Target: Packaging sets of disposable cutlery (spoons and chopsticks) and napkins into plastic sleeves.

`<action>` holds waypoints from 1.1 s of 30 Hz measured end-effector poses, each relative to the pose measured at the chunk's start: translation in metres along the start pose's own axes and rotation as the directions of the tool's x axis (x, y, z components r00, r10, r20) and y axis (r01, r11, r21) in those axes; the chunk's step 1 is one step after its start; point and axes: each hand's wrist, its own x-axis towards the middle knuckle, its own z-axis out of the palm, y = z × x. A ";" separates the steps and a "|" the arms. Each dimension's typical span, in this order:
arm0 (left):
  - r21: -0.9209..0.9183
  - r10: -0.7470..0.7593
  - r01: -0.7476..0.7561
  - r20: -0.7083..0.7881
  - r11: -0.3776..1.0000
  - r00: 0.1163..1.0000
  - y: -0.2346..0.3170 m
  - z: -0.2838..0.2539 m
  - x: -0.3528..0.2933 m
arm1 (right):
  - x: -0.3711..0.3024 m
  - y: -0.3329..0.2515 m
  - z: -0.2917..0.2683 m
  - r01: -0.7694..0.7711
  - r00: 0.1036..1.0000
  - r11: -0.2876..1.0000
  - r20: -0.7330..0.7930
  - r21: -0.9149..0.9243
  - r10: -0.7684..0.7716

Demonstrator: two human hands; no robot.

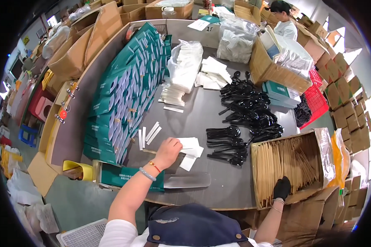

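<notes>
My bare left hand (168, 153), with a bangle and a red cord at the wrist, is closed at the edge of a white paper napkin (190, 143). Another napkin (188, 162) lies partly beneath that one. A thin light-brown stick (149, 151) shows beside the hand's left side. Narrow white paper strips (153, 132) lie just beyond. My right hand (282, 188), in a black glove, reaches into a carton (257, 173) of wooden chopsticks (290, 162). Its fingers curl down onto the chopsticks, their tips partly hidden.
Black plastic spoons (251, 107) lie in heaps right of centre. Green printed packets (123, 94) stand in rows along the left wall. White packets (185, 68) are stacked farther back. A green sleeve (130, 176) lies at the near edge. Another person (285, 26) is at the far right.
</notes>
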 end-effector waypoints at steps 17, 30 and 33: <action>-0.133 -0.269 0.283 0.113 0.950 0.956 0.018 -0.006 -0.006 | -0.078 -0.193 0.046 0.251 0.945 0.680 -0.022 0.689 -0.327; -0.038 -0.316 0.329 0.195 0.943 0.928 0.093 -0.060 -0.076 | -0.026 -0.235 0.031 0.477 0.758 0.779 0.258 0.407 -0.599; -0.115 -0.324 0.331 0.072 0.937 0.943 0.082 -0.046 -0.080 | -0.034 -0.252 0.008 0.480 0.732 0.733 0.241 0.481 -0.638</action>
